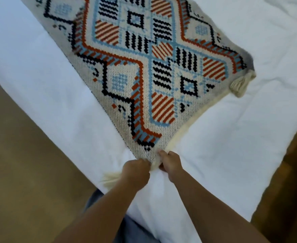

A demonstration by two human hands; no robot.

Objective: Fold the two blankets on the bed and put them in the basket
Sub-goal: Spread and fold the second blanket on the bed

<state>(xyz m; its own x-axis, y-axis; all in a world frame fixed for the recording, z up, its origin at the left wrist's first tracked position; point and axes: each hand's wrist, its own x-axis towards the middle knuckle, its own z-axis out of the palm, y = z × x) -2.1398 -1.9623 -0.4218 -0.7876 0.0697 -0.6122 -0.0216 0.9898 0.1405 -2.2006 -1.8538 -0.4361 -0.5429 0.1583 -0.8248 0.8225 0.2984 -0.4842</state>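
Note:
A knitted blanket (pixel 144 71) with a cream ground and a blue, rust-red and black diamond pattern lies spread on the white bed (pixel 231 137), running from the top of the view down to its near corner. My left hand (pixel 136 172) and my right hand (pixel 169 164) both pinch that near corner, side by side and almost touching. A cream tassel (pixel 110 178) hangs out to the left of my left hand. Another tassel (pixel 240 84) lies at the blanket's right corner. No second blanket or basket is in view.
The bed's near edge runs diagonally from upper left to lower right. Tan carpet (pixel 21 172) lies to the left of the bed, and brown flooring or furniture (pixel 287 181) shows at the right edge. My legs in blue fabric (pixel 126 230) stand against the bed.

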